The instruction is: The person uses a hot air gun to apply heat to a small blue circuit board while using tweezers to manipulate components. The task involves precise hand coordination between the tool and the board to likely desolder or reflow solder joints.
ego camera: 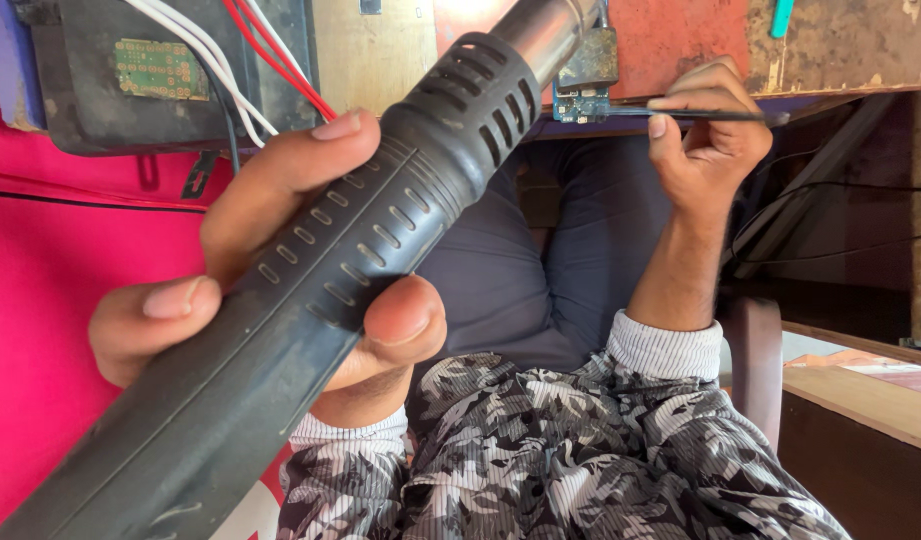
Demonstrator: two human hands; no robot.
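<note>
Black ribbed plastic heat gun (310, 290) fills the frame from 7 o'clock up to 1 o'clock, its butt end cut off at the bottom left corner and its metal nozzle (550, 28) partly cut off by the top edge. Left hand (250, 260) has its grip clamped around the gun's body, thumb underneath at centre, fingers over the top; palm hidden behind the barrel. Right hand (705, 135) at 2 o'clock, grip pinched together on thin dark tweezers (700, 114), which run horizontally toward 12 o'clock and reach a small blue circuit board (583, 102) lying at the desk (840, 45) edge, just under the nozzle. Tweezer tips on the board hard to make out; cannot tell whether they touch a part. Nozzle mouth itself hidden, cannot tell its gap to the board. At 11 o'clock a dark box (100, 100) with a green board (160, 68) inside, white wires (215, 70) and red wires (280, 60) running off past the top edge. Pink surface (50, 300) covers the 9 o'clock side, what it is unclear. Grey trousers (510, 270) at centre, patterned grey-white sleeves (580, 450) with ribbed cuffs at 6 o'clock. Black cables (840, 215) at 3 o'clock, ends out of frame. Teal object (782, 15) at top right, mostly cut off.
</note>
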